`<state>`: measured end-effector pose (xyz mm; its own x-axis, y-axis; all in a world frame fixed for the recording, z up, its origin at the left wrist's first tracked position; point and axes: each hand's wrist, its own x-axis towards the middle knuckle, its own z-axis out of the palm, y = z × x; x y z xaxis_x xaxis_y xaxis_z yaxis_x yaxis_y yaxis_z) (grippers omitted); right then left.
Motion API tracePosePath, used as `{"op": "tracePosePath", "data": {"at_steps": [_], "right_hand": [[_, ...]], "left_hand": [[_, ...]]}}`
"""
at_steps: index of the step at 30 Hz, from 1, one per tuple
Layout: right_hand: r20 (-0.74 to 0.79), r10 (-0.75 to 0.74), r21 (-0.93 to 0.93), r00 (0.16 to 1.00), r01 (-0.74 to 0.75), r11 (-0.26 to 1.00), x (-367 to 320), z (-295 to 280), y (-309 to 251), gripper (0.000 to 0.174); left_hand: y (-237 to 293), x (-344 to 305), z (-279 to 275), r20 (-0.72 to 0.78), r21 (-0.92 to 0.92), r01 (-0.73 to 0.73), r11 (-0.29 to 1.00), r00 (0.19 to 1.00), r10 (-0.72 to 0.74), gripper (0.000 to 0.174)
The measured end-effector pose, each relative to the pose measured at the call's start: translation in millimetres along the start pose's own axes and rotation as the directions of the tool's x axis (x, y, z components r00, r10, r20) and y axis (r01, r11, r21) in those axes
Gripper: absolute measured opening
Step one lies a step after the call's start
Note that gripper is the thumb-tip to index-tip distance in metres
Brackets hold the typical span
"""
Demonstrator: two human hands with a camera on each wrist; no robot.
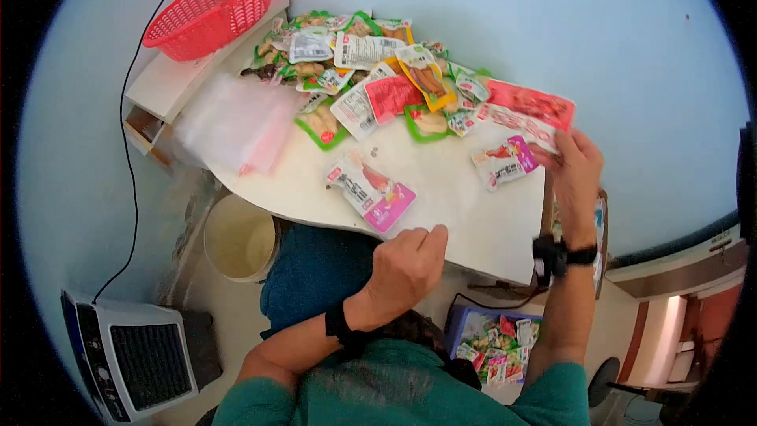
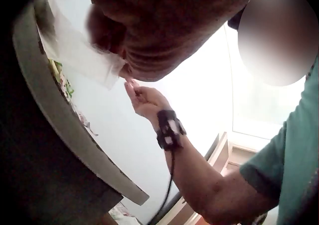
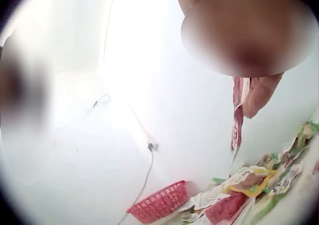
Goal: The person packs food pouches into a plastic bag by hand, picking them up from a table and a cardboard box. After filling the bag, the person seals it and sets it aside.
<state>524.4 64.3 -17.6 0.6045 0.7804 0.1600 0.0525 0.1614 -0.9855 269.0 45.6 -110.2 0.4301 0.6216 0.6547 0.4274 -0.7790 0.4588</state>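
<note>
My right hand pinches the lower edge of a red-and-white food packet at the table's right side. Seen edge-on in the right wrist view, that packet hangs below the fingers. Just under it on the table lies a white-and-purple snack packet. My left hand, fingers curled, is at the table's front edge. From its fingertips a clear plastic bag stretches away in the left wrist view. Another white-and-purple packet lies just beyond the left hand.
A heap of vacuum-packed food packets covers the back of the white table. Clear plastic bags are stacked at left, near a red basket. Below are a bucket and a crate of packets.
</note>
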Motion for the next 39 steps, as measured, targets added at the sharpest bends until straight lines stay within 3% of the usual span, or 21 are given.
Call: {"op": "tracePosePath", "data": {"at_steps": [4, 11, 22, 29, 39], "right_hand": [[-0.003, 0.091, 0.117, 0.996, -0.09, 0.989, -73, -35, -3, 0.023], [0.056, 0.169, 0.123, 0.984, -0.175, 0.977, -142, -48, 13, 0.03], [0.214, 0.351, 0.129, 0.911, -0.383, 0.915, -151, -17, 24, 0.032], [0.273, 0.317, 0.214, 0.908, -0.379, 0.901, -147, 12, 35, 0.032], [0.344, 0.263, 0.311, 0.902, -0.373, 0.874, -132, 36, 58, 0.028]], "left_hand": [[0, 4, 3, -0.031, 0.008, 0.044, 0.999, 0.999, -0.044, 0.013], [3, 6, 11, -0.032, 0.039, 0.093, 0.995, 0.995, -0.092, 0.01], [7, 10, 9, -0.096, 0.063, 0.049, 0.997, 0.994, -0.042, 0.013], [6, 6, 14, -0.097, 0.011, -0.016, 1.0, 0.995, 0.017, 0.016], [5, 6, 5, -0.107, -0.001, -0.003, 1.0, 0.994, 0.003, 0.021]]}}
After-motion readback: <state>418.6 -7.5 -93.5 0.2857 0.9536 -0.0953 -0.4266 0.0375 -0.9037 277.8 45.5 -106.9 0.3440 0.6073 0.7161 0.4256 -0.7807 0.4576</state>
